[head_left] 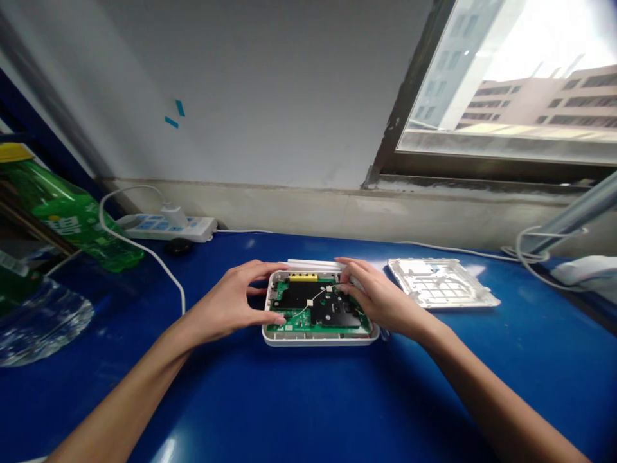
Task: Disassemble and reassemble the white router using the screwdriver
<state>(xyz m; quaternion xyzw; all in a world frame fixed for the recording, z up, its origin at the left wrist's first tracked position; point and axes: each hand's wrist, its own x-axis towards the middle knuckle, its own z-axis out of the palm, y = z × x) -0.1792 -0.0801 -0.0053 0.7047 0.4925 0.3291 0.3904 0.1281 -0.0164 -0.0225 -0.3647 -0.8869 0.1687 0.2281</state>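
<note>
Reading the clock from the middle of the view, a plain grey wall is rising at twelve and a glossy blue tabletop is spreading below. A green plastic bottle with a yellow cap is leaning at nine. At six, a shallow white rectangular plastic casing is lying open side up; a ribbed white plastic cover is resting between three and four. A white power strip with blue sockets is sitting near nine.

The bare left hand is spanning the casing's nine o'clock end in a wide grip, thumb and fingers well apart. The bare right hand is curling narrowly over its two o'clock corner; whether its fingertips are pinching anything, I cannot tell. Inside, a green circuit board with black plates is carrying a thin white cable, which is running toward the right fingertips.

For good handling, the left hand should be bracing the rim, not pressing components, and the right should be working gently, without tugging the cable.

White lettering is showing on the bottle, but is not reading clearly; the board's tiny print is staying illegible.
</note>
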